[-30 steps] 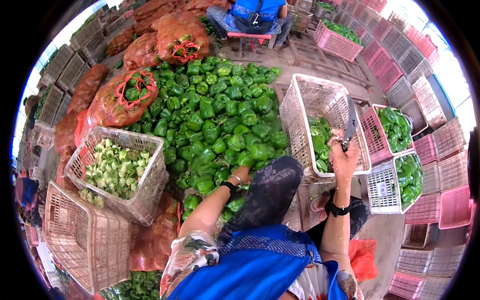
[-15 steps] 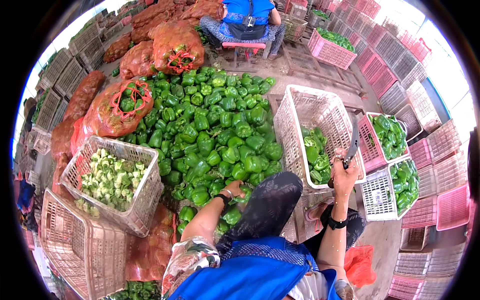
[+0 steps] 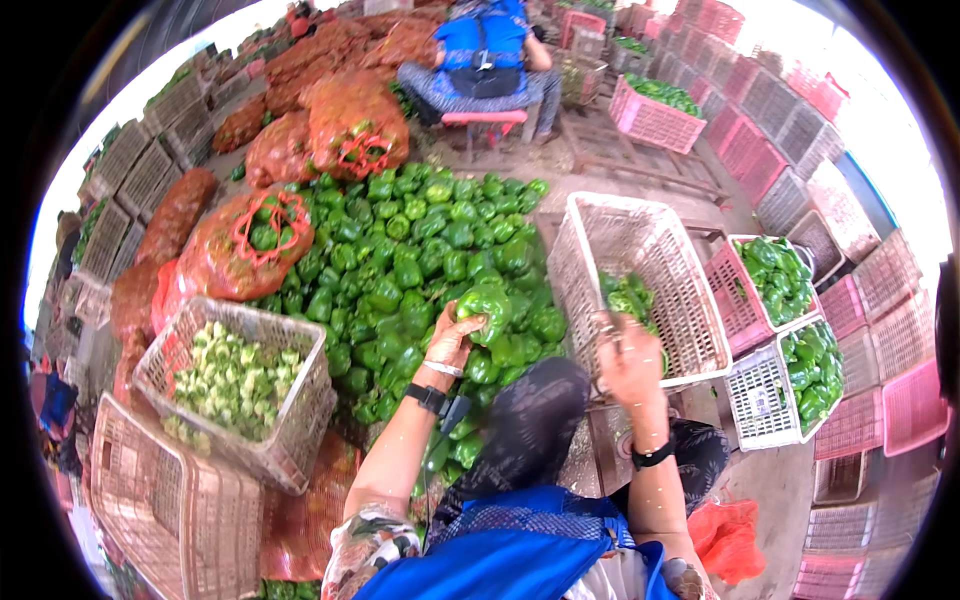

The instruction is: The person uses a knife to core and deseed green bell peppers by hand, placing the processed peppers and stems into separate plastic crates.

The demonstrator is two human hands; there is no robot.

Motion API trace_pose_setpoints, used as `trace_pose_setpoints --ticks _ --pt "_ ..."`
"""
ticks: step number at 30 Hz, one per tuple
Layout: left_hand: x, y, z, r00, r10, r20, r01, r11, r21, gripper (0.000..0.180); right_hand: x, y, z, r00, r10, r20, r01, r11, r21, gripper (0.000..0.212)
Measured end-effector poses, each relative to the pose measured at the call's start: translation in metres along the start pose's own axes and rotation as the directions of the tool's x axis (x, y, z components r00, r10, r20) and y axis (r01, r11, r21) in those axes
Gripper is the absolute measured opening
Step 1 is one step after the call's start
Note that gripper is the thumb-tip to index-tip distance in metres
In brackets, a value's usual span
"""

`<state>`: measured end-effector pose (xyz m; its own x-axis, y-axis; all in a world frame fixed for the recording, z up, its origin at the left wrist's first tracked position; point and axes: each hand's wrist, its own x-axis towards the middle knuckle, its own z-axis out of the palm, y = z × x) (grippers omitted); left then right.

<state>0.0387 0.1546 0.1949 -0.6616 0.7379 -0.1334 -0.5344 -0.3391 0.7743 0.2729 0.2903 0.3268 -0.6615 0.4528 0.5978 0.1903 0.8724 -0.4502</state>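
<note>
My left hand (image 3: pixel 455 338) grips a green bell pepper (image 3: pixel 485 312), lifted over the large heap of green bell peppers (image 3: pixel 400 250) on the floor. My right hand (image 3: pixel 632 365) is closed in a fist in front of the near end of a tall whitish crate (image 3: pixel 690 345). The knife in that fist, plain in the earlier picture, is now smeared by motion and mostly hidden. Several peppers (image 3: pixel 632 297) lie at the bottom of the crate. To the left, a greyish crate (image 3: pixel 300 440) holds pale green trimmed pieces (image 3: pixel 235 385).
Red mesh sacks (image 3: pixel 350 110) of peppers stand behind and left. An empty crate (image 3: pixel 200 530) leans at lower left. Pink (image 3: pixel 735 300) and white (image 3: pixel 755 400) crates of peppers stand at right, before stacked crates. A person in blue (image 3: pixel 485 50) sits at the far side.
My left hand has come up from the heap's near edge with a bell pepper in its grip. My right hand has moved left and turned, so the knife blade no longer points up.
</note>
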Motion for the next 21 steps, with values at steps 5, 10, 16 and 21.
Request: trace_pose_setpoints --ticks 5,10,16,21 --pt "0.000 0.048 0.098 0.978 0.048 0.203 -0.064 0.995 0.071 0.059 0.008 -0.015 0.020 0.987 0.032 0.160 -0.012 0.992 -0.125 0.028" --pt "-0.005 0.055 0.141 0.958 0.007 0.288 -0.057 0.984 0.166 0.059 0.003 0.006 0.023 0.997 0.061 0.045 -0.058 0.996 -0.073 0.027" --pt "-0.008 0.044 0.181 0.952 0.089 0.292 -0.186 0.928 0.323 0.056 0.001 0.028 0.024 0.990 0.089 -0.105 -0.114 0.959 -0.260 0.028" --pt "0.010 0.013 0.203 0.859 0.333 0.389 -0.497 0.728 0.473 0.056 0.007 0.050 0.013 0.973 0.143 -0.183 -0.182 0.959 -0.217 0.023"
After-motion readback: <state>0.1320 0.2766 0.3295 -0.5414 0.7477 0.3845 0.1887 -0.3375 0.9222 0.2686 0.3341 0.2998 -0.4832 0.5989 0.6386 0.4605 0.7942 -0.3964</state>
